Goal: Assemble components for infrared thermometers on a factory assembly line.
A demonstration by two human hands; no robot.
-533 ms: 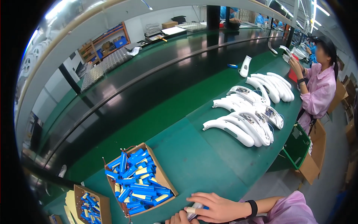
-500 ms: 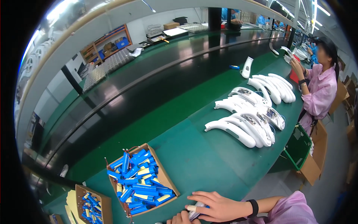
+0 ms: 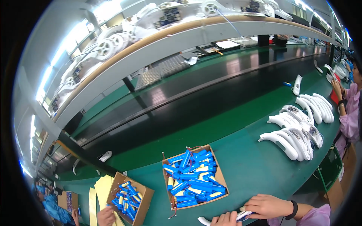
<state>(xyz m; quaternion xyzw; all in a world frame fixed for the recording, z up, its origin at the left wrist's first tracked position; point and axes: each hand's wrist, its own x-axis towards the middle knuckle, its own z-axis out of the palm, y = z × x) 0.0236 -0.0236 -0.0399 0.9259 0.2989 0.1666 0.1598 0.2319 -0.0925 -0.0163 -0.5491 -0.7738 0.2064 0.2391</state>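
At the lower edge, my left hand [image 3: 226, 219] has its fingers curled on a white curved plastic housing [image 3: 204, 220], whose rounded tip sticks out to the left. My right hand [image 3: 264, 205], with a black wristband and a pink sleeve, closes on the same housing from the right. A light-coloured cover shows on one of its fingers. Part of the housing is hidden under my fingers and below the picture's edge. Just beyond my hands stands an open cardboard box [image 3: 225, 181] heaped with blue wired battery packs [image 3: 200, 184].
A smaller cardboard box [image 3: 145, 203] of battery packs stands to the left, beside yellow sheets [image 3: 102, 188]. Another person's blurred hand [image 3: 106, 216] is near it. White housings [image 3: 286, 141] lie in rows at right, some with circuit boards showing. A shelf [image 3: 196, 28] crosses above the dark conveyor [image 3: 181, 98].
My view has swung left and up, so the boxes and housings sit farther right. The housing's tip and another person's hand now show. Both my hands remain on the housing.
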